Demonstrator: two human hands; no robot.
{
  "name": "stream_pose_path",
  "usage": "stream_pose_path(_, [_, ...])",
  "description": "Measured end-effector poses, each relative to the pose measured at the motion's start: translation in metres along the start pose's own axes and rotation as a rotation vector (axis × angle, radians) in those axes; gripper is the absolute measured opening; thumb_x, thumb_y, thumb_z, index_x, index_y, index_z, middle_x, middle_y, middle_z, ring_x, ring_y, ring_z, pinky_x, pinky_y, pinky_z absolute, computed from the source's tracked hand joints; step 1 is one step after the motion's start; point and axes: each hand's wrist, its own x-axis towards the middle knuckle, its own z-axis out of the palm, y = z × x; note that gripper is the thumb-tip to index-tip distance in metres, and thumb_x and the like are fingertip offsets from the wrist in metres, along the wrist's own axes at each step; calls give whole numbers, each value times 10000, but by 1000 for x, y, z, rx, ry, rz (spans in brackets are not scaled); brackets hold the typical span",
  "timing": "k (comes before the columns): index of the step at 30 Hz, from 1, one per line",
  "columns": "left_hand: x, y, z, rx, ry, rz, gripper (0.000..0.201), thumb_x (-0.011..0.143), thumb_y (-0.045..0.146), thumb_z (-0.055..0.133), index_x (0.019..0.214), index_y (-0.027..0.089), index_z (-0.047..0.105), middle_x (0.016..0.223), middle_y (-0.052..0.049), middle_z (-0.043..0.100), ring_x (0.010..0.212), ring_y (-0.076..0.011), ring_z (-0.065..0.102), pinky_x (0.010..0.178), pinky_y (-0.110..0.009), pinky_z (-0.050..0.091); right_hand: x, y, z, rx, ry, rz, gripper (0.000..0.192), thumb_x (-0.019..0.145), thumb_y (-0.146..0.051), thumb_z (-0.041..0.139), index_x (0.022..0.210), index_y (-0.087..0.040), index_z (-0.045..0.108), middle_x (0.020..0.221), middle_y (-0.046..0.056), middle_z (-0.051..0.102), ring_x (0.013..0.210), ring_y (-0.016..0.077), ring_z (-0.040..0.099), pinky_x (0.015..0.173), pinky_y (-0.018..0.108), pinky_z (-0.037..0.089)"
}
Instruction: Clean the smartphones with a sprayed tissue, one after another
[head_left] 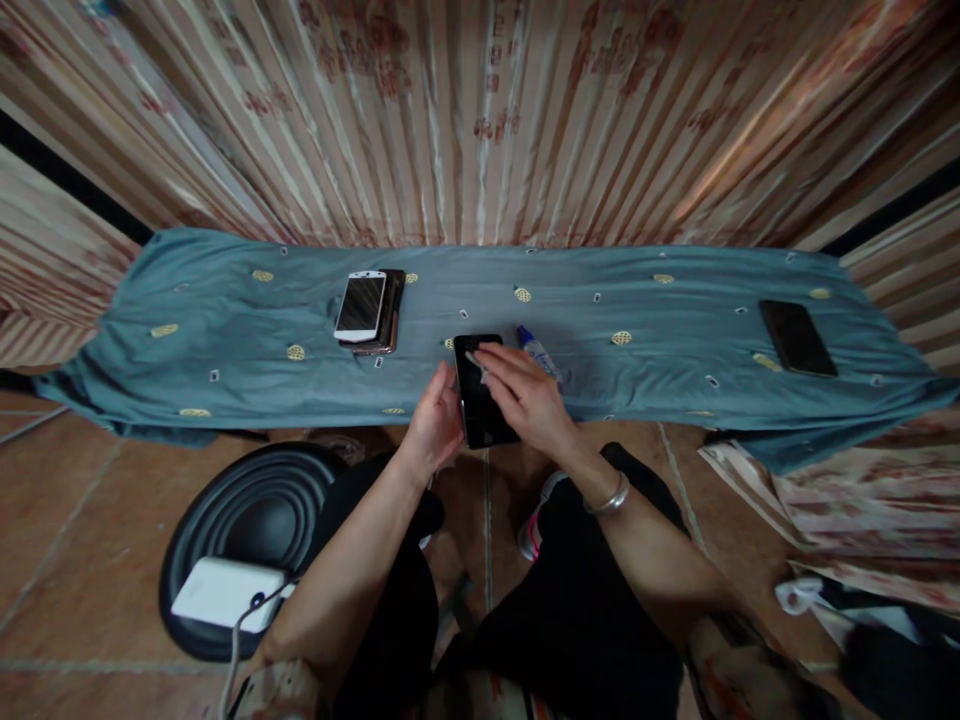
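Note:
A black smartphone (474,405) lies tilted in my left hand (436,418), over the near edge of the cloth-covered table. The left fingers wrap its left side and underside. On the upper part of its screen, my right hand (529,395) presses a small pale wad (478,366), perhaps tissue or cloth, under closed fingertips. Just beyond the right hand is a clear bottle with a blue cap (536,350), partly hidden by that hand. To the left, a white phone (361,306) rests on top of other dark phones (393,312).
Another dark phone (796,338) lies at the right end of the blue-green cloth (675,330). Pleated curtains (450,120) rise behind and at both sides. On the floor at left, a white power bank (227,592) with a cable sits on a black round ridged object (202,510).

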Motion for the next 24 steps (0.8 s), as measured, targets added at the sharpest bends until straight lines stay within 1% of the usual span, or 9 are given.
stream_pose_path(1, [1, 0, 0, -6, 19, 14, 479, 1011, 433, 324, 1224, 173, 665, 1176, -76, 736, 1258, -249, 598, 1137, -426, 392, -3, -6, 5, -42, -80, -59, 350, 997, -246, 456, 1277, -197, 662, 1341, 109, 653, 1272, 234, 582, 1120, 463, 457])
stream_pose_path(3, [2, 1, -2, -8, 63, 54, 464, 1012, 421, 333, 1146, 163, 695, 1151, -72, 740, 1273, -230, 583, 1146, -391, 378, -10, -14, 14, -108, -176, -130, 392, 1000, -188, 403, 1322, -139, 620, 1350, 147, 633, 1318, 247, 537, 1131, 468, 454])
stream_pose_path(6, [4, 2, -5, 12, 104, 117, 441, 1018, 388, 338, 1042, 158, 713, 1144, -58, 738, 1318, -189, 541, 1174, -334, 326, -14, -16, 19, -161, -236, -191, 452, 978, -96, 323, 1354, -58, 573, 1374, 190, 594, 1370, 257, 474, 1155, 461, 433])
stream_pose_path(8, [5, 1, -5, 32, 94, 142, 440, 1026, 356, 323, 1017, 151, 712, 1173, -60, 727, 1352, -170, 509, 1188, -310, 297, -14, -13, 18, -179, -250, -196, 477, 969, -77, 312, 1386, -76, 545, 1397, 180, 577, 1386, 256, 454, 1162, 478, 421])
stream_pose_path(11, [4, -3, -3, 73, 84, 186, 412, 1028, 289, 324, 1048, 135, 706, 1252, -66, 697, 1393, -152, 463, 1203, -287, 263, -10, -7, 13, -205, -256, -165, 506, 966, -76, 326, 1435, -143, 504, 1445, 150, 549, 1406, 258, 432, 1161, 522, 404])
stream_pose_path(15, [1, -10, 1, 102, 81, 188, 368, 1017, 265, 370, 1171, 145, 682, 1315, -55, 674, 1432, -152, 416, 1230, -304, 215, -4, 1, 8, -236, -247, -119, 511, 963, -67, 316, 1438, -118, 498, 1499, 162, 500, 1432, 257, 401, 1177, 509, 374])
stream_pose_path(19, [1, -11, 2, 94, 64, 159, 394, 1013, 290, 387, 1268, 128, 640, 1351, -79, 655, 1423, -173, 433, 1237, -321, 206, -5, 2, 8, -212, -248, -87, 531, 952, -60, 315, 1450, -133, 485, 1504, 154, 496, 1444, 251, 386, 1186, 513, 362])
stream_pose_path(21, [2, -10, 1, 82, 82, 136, 406, 1024, 311, 359, 1239, 126, 650, 1332, -76, 665, 1398, -171, 466, 1227, -309, 231, -8, 0, 9, -171, -240, -87, 545, 942, -51, 318, 1459, -130, 472, 1504, 157, 492, 1445, 244, 387, 1192, 502, 366])
stream_pose_path(24, [4, -7, -1, 50, 89, 111, 434, 1029, 372, 340, 1154, 137, 683, 1258, -70, 702, 1361, -193, 511, 1201, -328, 298, -14, -4, 9, -128, -208, -93, 534, 939, -44, 328, 1444, -120, 484, 1495, 162, 493, 1430, 228, 414, 1190, 464, 392])
